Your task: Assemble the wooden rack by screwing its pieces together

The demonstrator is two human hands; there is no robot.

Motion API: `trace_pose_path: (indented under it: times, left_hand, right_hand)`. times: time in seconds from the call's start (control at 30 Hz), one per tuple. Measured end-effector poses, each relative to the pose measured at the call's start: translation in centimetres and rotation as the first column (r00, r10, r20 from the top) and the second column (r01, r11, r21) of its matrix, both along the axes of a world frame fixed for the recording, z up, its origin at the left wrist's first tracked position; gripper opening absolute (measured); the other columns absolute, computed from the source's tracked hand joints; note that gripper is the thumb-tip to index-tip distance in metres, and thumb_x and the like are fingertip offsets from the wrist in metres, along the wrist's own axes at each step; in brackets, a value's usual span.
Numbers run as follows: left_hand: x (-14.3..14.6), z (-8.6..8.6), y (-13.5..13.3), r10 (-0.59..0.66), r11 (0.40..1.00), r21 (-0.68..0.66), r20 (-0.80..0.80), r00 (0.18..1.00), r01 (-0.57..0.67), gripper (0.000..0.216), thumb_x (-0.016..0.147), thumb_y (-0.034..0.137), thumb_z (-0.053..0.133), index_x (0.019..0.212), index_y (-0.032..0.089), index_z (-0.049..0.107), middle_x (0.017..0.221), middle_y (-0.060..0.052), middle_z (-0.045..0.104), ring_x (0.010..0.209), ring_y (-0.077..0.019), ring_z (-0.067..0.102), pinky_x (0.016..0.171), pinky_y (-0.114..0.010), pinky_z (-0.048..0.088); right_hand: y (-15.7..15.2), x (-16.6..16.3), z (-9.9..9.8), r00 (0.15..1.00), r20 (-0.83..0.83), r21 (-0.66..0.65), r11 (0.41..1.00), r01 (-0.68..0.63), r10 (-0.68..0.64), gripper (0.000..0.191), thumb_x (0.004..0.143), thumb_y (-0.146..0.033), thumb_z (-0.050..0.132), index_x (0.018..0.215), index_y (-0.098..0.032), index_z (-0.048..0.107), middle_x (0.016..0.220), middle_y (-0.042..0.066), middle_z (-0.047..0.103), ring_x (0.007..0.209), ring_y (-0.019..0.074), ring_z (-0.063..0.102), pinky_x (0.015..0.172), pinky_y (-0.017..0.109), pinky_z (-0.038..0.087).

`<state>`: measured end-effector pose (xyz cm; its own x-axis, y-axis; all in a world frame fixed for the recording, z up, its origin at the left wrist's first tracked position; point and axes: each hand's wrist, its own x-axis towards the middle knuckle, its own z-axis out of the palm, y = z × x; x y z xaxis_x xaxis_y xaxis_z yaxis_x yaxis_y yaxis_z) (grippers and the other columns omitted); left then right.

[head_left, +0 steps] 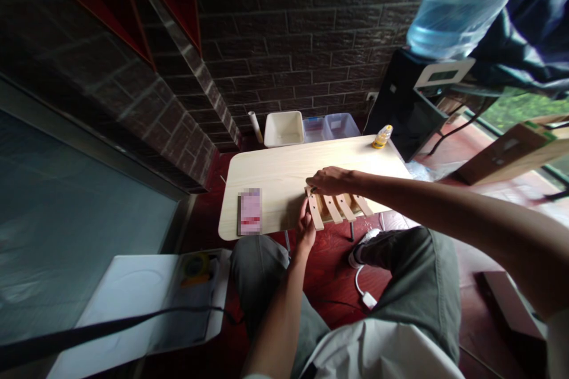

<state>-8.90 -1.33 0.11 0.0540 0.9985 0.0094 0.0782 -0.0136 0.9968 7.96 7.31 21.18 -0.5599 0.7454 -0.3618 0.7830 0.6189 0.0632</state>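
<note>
A small wooden slatted piece (331, 209) lies at the near edge of the pale table (271, 172), its several light slats jutting over the edge, with dark holes in them. My left hand (304, 230) is wrapped round its left end, the thumb up along the side. From above, my right hand (331, 180) reaches over the same end with its fingers closed by the top of the leftmost slat. Something small and dark shows at those fingertips, too small to name. My right hand hides the far side of the slats.
A blurred pink item (251, 211) lies on the table's left, and a small clear bottle with yellow parts (382, 137) stands at the far right corner. Behind the table are a cream bin (283, 129) and clear plastic bins (341, 126). A water dispenser (400, 106) stands at the right.
</note>
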Motion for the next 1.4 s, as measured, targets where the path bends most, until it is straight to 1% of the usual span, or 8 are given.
trace_pose_path:
  times: [0.1, 0.3, 0.57, 0.67, 0.93, 1.17, 1.27, 1.4]
  left_hand:
    - [0.2, -0.3, 0.1, -0.013, 1.000, 0.027, 0.012, 1.000, 0.013, 0.061, 0.109, 0.055, 0.057, 0.163, 0.026, 0.061, 0.157, -0.014, 0.072, 0.151, -0.0340, 0.064, 0.121, -0.045, 0.057]
    - [0.5, -0.8, 0.7, 0.034, 0.999, 0.017, 0.005, 0.999, -0.034, 0.058, 0.111, 0.056, 0.056, 0.157, 0.024, 0.065, 0.164, -0.013, 0.067, 0.158, -0.0321, 0.059, 0.131, -0.046, 0.051]
    - [-0.1, -0.8, 1.6, -0.055, 0.998, 0.015, -0.007, 0.998, 0.055, 0.063, 0.111, 0.058, 0.054, 0.161, 0.022, 0.062, 0.168, -0.013, 0.064, 0.161, -0.0302, 0.056, 0.137, -0.044, 0.044]
    - [-0.4, -1.2, 2.1, -0.091, 0.995, 0.039, 0.005, 0.996, 0.090, 0.066, 0.109, 0.058, 0.055, 0.162, 0.019, 0.061, 0.170, -0.014, 0.062, 0.163, -0.0317, 0.054, 0.139, -0.045, 0.041]
    - [-0.5, -2.7, 2.7, -0.113, 0.993, -0.010, 0.041, 0.993, 0.114, 0.069, 0.108, 0.057, 0.056, 0.166, 0.019, 0.056, 0.172, -0.014, 0.060, 0.164, -0.0313, 0.053, 0.139, -0.045, 0.040]
    - [-0.4, -1.7, 2.1, -0.090, 0.996, 0.013, 0.049, 0.995, 0.089, 0.065, 0.110, 0.054, 0.058, 0.164, 0.019, 0.059, 0.169, -0.015, 0.062, 0.164, -0.0318, 0.053, 0.138, -0.046, 0.042]
    - [-0.5, -1.0, 2.0, -0.081, 0.997, -0.001, 0.028, 0.996, 0.081, 0.061, 0.111, 0.051, 0.057, 0.163, 0.020, 0.061, 0.167, -0.016, 0.064, 0.163, -0.0318, 0.054, 0.135, -0.045, 0.046]
    - [-0.5, -0.3, 1.9, -0.083, 0.997, -0.006, 0.015, 0.996, 0.083, 0.056, 0.111, 0.044, 0.058, 0.161, 0.019, 0.061, 0.165, -0.015, 0.066, 0.158, -0.0313, 0.060, 0.132, -0.044, 0.050]
  right_hand:
    - [-0.1, 0.1, -0.3, 0.999, -0.003, 0.008, 0.999, -0.035, 0.035, 0.037, 0.113, -0.032, 0.057, 0.144, -0.017, 0.070, 0.126, 0.017, 0.083, 0.104, 0.0274, 0.080, 0.081, 0.033, 0.053]
    - [-0.7, 0.2, -0.1, 0.997, -0.013, 0.022, 0.997, -0.080, 0.080, 0.036, 0.115, -0.028, 0.052, 0.143, -0.018, 0.072, 0.128, 0.016, 0.083, 0.104, 0.0293, 0.079, 0.076, 0.034, 0.048]
    - [-1.0, 0.5, 0.1, 0.990, -0.027, -0.010, 0.990, -0.139, 0.138, 0.040, 0.114, -0.018, 0.049, 0.146, -0.026, 0.071, 0.131, 0.009, 0.081, 0.097, 0.0206, 0.076, 0.069, 0.030, 0.041]
    - [-1.2, 0.7, 0.1, 0.994, -0.025, -0.025, 0.993, -0.111, 0.111, 0.040, 0.114, -0.017, 0.049, 0.146, -0.026, 0.071, 0.133, 0.009, 0.080, 0.098, 0.0206, 0.076, 0.069, 0.030, 0.040]
    - [-1.6, 0.1, -0.7, 0.997, -0.033, -0.064, 0.995, 0.072, -0.075, 0.036, 0.116, -0.036, 0.054, 0.144, -0.020, 0.071, 0.121, 0.015, 0.084, 0.104, 0.0276, 0.080, 0.077, 0.031, 0.050]
    - [-1.1, -2.0, -1.0, 0.956, -0.019, -0.083, 0.953, 0.292, -0.294, 0.040, 0.116, -0.038, 0.053, 0.133, -0.008, 0.075, 0.117, 0.024, 0.083, 0.099, 0.0293, 0.084, 0.073, 0.028, 0.057]
    - [-0.8, -2.4, -0.4, 0.959, -0.011, -0.086, 0.956, 0.281, -0.283, 0.039, 0.114, -0.033, 0.057, 0.136, -0.006, 0.074, 0.121, 0.026, 0.082, 0.102, 0.0300, 0.084, 0.074, 0.029, 0.059]
    - [-0.5, -2.2, 0.7, 0.990, 0.002, -0.108, 0.984, 0.141, -0.142, 0.036, 0.107, -0.020, 0.065, 0.141, -0.014, 0.073, 0.129, 0.020, 0.083, 0.113, 0.0301, 0.082, 0.084, 0.032, 0.059]
